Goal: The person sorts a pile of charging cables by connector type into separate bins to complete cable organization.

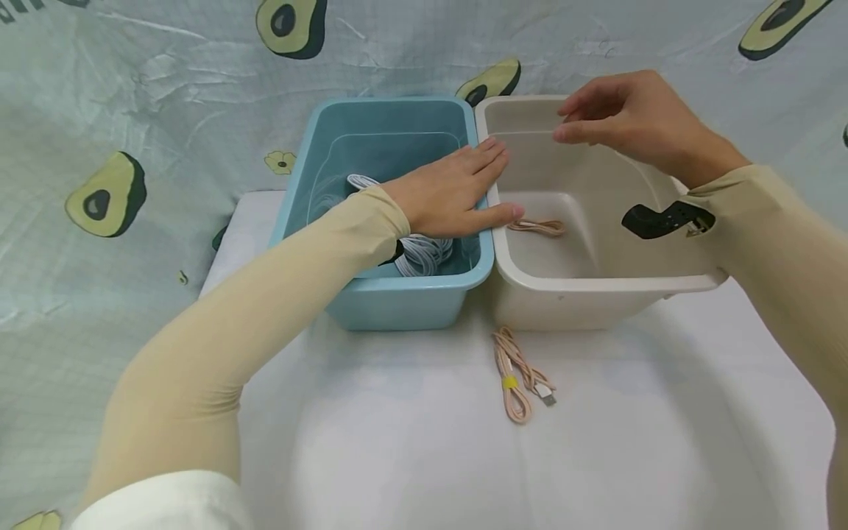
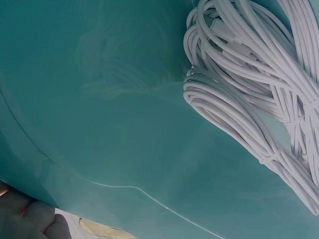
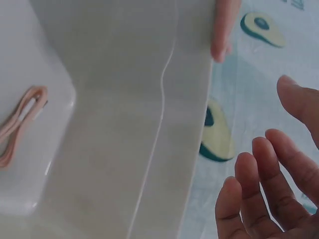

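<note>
Our left hand [image 1: 457, 195] lies flat across the blue bin [image 1: 371, 291] rim, right hand [image 1: 636, 121] loosely spread (empty) above the beige bin [image 1: 596, 291]; leaning could tip either

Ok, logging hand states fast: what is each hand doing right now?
Left hand: open, flat on the blue bin rim, holding nothing.
Right hand: open, fingers relaxed above the beige bin, holding nothing.

Open right hand [image 3: 269, 189] beside beige bin [image 3: 124, 124] — pink cable [image 3: 20, 127] inside.
</note>
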Tool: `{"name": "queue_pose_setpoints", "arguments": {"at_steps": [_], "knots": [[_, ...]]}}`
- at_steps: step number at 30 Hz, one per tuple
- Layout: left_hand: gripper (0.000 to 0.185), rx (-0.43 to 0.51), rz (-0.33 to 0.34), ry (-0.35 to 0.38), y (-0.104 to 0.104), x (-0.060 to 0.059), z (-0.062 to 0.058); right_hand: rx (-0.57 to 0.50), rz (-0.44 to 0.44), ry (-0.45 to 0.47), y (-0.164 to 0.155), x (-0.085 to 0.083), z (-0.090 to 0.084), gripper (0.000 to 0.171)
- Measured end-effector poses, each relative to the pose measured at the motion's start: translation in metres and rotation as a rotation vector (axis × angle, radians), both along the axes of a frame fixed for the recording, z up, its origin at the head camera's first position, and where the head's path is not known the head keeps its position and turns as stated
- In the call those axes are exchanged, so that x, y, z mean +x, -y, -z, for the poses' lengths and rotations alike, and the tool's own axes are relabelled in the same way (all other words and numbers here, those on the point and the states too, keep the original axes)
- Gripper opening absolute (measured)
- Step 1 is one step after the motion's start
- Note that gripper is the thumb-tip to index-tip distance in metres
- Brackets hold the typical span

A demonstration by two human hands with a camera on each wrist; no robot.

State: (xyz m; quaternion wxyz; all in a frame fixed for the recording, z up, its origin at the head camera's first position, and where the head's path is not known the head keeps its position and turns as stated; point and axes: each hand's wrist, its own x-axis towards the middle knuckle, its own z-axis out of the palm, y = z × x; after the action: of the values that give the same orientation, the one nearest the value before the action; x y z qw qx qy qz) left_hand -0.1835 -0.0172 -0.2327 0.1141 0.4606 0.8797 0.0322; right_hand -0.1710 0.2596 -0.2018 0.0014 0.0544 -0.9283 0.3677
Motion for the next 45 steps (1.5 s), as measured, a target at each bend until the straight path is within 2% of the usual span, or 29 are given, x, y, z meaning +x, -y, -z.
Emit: {"name": "queue_pose_setpoints", "arguments": {"at_steps": [4, 12, 20, 29, 33, 41, 45], "knots": [[0.092, -0.007, -0.005, 0.000, 0.000, 0.000, -0.001, 0.023, -0.026, -0.039, 0.007, 0.012, -0.007, 0.042], [0.092, 0.000, 0.000, -0.004, 0.001, 0.000, -0.001, 0.071, -0.053, -0.094, 0.020, 0.047, -0.018, 0.040], [0.092, 0.000, -0.009, 0.001, 0.001, -0.001, 0.003, 0.005, -0.102, -0.121, 0.023, 0.078, -0.015, 0.034], [0.092, 0.003, -0.010, -0.020, 0.003, -0.005, 0.006, -0.074, -0.171, -0.130, 0.031, 0.101, -0.009, 0.027], [0.092, -0.001, -0.016, -0.016, 0.004, -0.005, 0.007, -0.104, -0.243, -0.162, 0.034, 0.113, -0.003, 0.028], [0.091, -0.024, -0.031, -0.029, 0.004, -0.003, 0.005, -0.151, -0.469, -0.241, 0.038, 0.134, 0.013, 0.034], [0.091, -0.038, -0.039, -0.020, 0.002, -0.003, 0.002, -0.177, -0.550, -0.273, 0.040, 0.142, 0.023, 0.038]]}}
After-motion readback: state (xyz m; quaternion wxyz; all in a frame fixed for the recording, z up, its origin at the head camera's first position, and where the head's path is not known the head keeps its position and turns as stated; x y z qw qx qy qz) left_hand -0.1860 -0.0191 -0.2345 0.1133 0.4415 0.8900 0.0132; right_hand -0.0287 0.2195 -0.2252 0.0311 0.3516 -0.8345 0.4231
